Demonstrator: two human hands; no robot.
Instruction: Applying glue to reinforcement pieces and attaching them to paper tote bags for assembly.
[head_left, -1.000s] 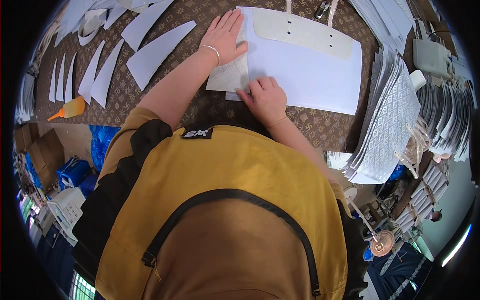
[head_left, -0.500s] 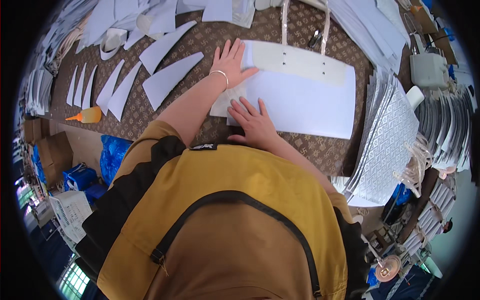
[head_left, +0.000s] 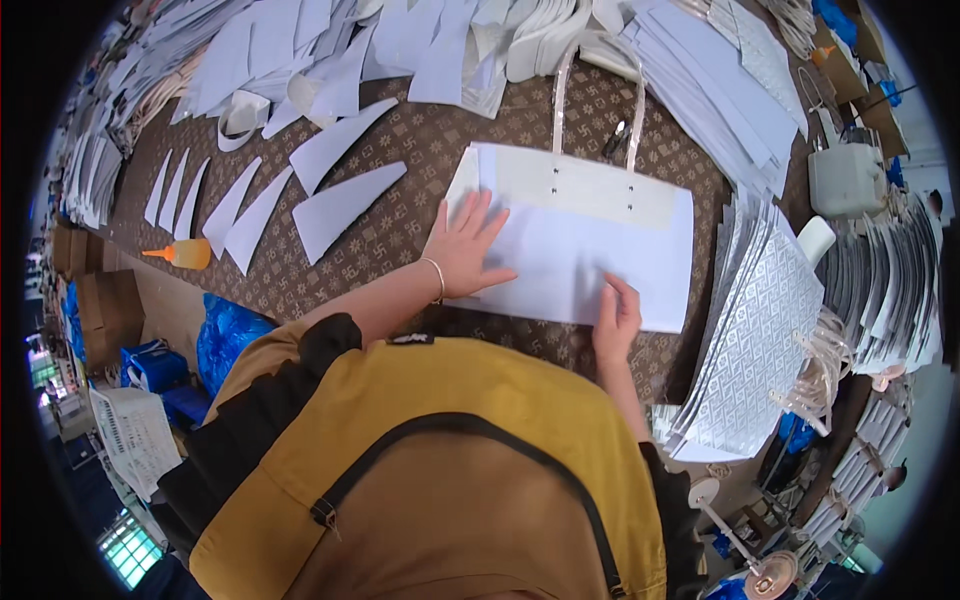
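A white bag panel [head_left: 570, 245] lies on the brown patterned table cover, with a cream band along its top edge and small dark rivets in it. Two clear strap handles [head_left: 559, 105] rise from that band. My left hand [head_left: 466, 247] rests spread and flat over the panel's left end, where a pale strip shows beside the fingers. Over the lower right part of the panel is my right hand [head_left: 617, 318], its fingers loosely bent and nothing visible in them. A shadow falls on the panel close to its fingertips.
Curved white pieces [head_left: 345, 210] and a yellow glue bottle with an orange nozzle [head_left: 185, 254] lie at left. Small snips [head_left: 617, 138] sit between the handles. Stacked white sheets [head_left: 710, 95] fill the back; silver patterned panels [head_left: 760, 320] hang over the right edge.
My right hand has left the panel's left end and moved right to its lower right part. My left hand stays spread on the left end. The whole view has shifted, showing more of the table's back.
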